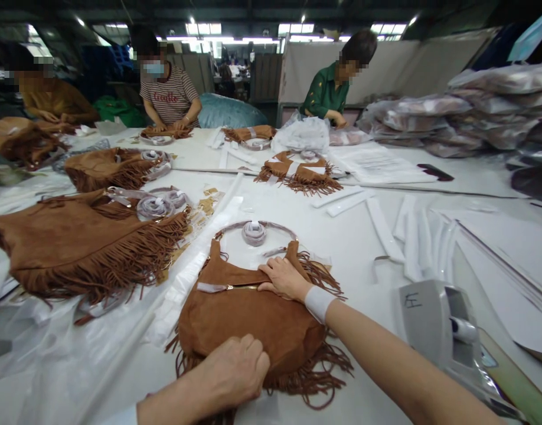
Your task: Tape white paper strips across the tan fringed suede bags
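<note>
A brown suede bag (253, 324) with fringe lies flat in front of me, its wrapped handle curving away from me around a coiled wrapped strap (254, 233). My right hand (285, 277) has its fingers pressed together at the right end of the bag's metal zipper (243, 287); what they pinch is too small to make out. A white band circles that wrist. Curled closed, my left hand (235, 369) rests at the bag's lower edge, and whatever its fingers hold is hidden beneath it.
More fringed bags (89, 242) lie at the left and on the far table (297, 171). A grey dispenser (439, 330) and white strips (406, 236) are at the right. Wrapped packages (510, 100) are stacked behind. Several people work across the table.
</note>
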`<action>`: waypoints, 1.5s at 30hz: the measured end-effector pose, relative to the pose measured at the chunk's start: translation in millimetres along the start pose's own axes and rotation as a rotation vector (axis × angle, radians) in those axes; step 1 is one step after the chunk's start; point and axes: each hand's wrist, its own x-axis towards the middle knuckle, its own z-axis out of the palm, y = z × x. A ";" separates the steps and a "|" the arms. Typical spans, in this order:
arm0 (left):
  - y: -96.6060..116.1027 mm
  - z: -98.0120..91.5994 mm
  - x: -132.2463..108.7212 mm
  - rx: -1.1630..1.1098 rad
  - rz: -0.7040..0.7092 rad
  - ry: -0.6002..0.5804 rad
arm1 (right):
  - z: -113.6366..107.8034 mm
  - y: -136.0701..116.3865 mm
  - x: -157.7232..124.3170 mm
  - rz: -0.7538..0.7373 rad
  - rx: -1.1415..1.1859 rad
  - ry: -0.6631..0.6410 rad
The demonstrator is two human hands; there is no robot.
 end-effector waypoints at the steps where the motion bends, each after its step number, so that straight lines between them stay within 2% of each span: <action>1: 5.3 8.3 -2.0 -0.012 -0.016 0.022 | 0.4 0.7 0.3 -0.005 0.002 0.000; 3: 15.7 23.5 -3.9 -0.035 -0.096 0.079 | 1.5 0.9 0.3 -0.010 0.005 -0.001; 5: 25.6 30.2 -2.5 -0.069 -0.216 0.124 | 2.8 0.2 -0.2 -0.013 0.008 0.002; 9: 42.3 14.0 17.6 -0.184 -0.350 0.131 | 4.3 -2.4 -1.6 -0.009 0.009 0.018; 12: 51.1 -2.1 51.1 -0.241 -0.383 0.054 | 4.5 -3.5 -2.6 -0.002 0.001 0.028; 15: 56.3 -7.1 86.1 -0.238 -0.463 -0.071 | 6.0 -3.2 -3.2 0.004 -0.003 0.030; 17: 57.2 -7.2 100.6 -0.227 -0.505 -0.121 | 7.7 -2.5 -3.5 0.005 0.001 0.030; 19: 56.1 -8.6 105.5 -0.241 -0.511 -0.135 | 9.4 -1.5 -3.8 0.003 0.008 0.030; 24: 51.4 -18.2 95.1 -0.244 -0.459 -0.067 | 11.5 0.3 -4.9 -0.008 0.025 0.042; 27: 55.8 -14.1 92.2 -0.247 -0.456 -0.060 | 12.0 1.8 -5.1 -0.021 0.031 0.054; 32: 70.2 4.3 104.7 -0.290 -0.487 -0.041 | 12.5 7.9 -2.6 -0.077 0.046 0.060; 36: 65.8 -1.3 110.5 -0.350 -0.464 -0.068 | 14.0 12.5 0.4 -0.110 0.070 0.065; 40: 41.6 -17.0 80.3 -0.222 -0.381 -0.096 | 16.4 12.1 -0.8 -0.099 0.088 0.068; 43: 22.1 -17.3 46.2 -0.112 -0.443 -0.166 | 17.6 9.8 -2.1 -0.082 0.097 0.076; 45: 13.5 -14.2 31.2 -0.109 -0.469 -0.169 | 16.1 8.2 -1.3 -0.071 0.105 0.089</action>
